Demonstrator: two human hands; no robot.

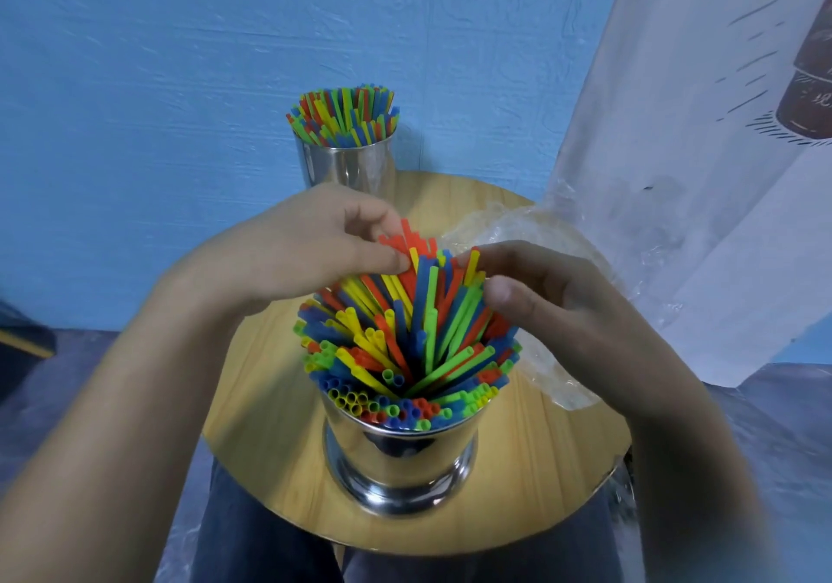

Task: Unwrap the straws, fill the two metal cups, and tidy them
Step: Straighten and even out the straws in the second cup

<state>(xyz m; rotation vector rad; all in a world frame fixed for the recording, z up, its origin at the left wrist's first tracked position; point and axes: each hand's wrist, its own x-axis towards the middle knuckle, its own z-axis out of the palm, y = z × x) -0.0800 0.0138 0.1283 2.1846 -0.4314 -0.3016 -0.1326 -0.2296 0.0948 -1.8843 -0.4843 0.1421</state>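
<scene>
A shiny metal cup (400,461) stands at the front of the round wooden table (540,470), packed with coloured straws (405,348) that fan out unevenly. My left hand (306,249) pinches the tips of some red straws at the cup's far side. My right hand (553,307) curls its fingers around the tall straws on the right, thumb against them. A second metal cup (346,168) full of even, upright straws (344,116) stands at the table's far edge.
Crumpled clear plastic wrapping (553,366) lies on the table's right side under my right hand. A blue wall (135,109) is close behind the table. A white printed cloth (698,154) hangs at the right. My legs show below the table's front edge.
</scene>
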